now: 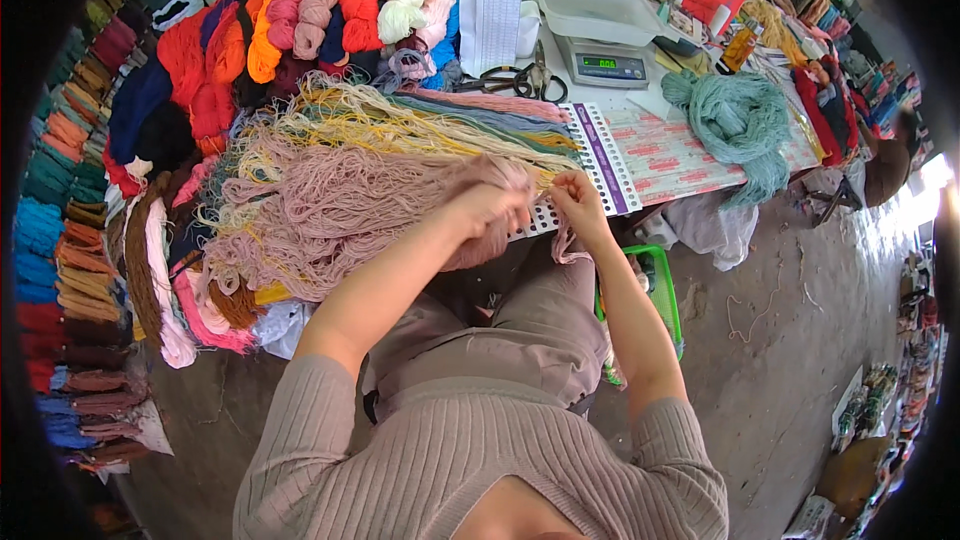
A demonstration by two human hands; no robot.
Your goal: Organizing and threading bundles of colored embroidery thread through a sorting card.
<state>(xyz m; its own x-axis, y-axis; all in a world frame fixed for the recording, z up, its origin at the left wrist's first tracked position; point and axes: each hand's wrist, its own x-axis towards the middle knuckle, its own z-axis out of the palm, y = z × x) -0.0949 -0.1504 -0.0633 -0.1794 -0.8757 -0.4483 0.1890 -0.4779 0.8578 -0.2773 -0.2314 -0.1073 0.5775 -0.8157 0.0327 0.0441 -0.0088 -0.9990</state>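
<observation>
Dusty-pink yarn (320,205) lies in a thick loose spread over the near part of the table. My left hand (490,208), a little smeared by motion, is closed round a bunch of this yarn at its right end. Close by on the right, my right hand (580,206) pinches finger and thumb together at the near edge of a white card strip with punched holes (612,165). Pink strands hang below that hand over my lap. Beyond the pink yarn, yellow, cream, blue and green strands (440,130) run toward the same strip.
Coloured skeins (290,15) are heaped at the back left. Black scissors (520,80) lie before a digital scale (603,65) bearing a clear tray (595,12). A teal skein (740,120) rests at the right. A green basket (660,290) stands beside my right leg.
</observation>
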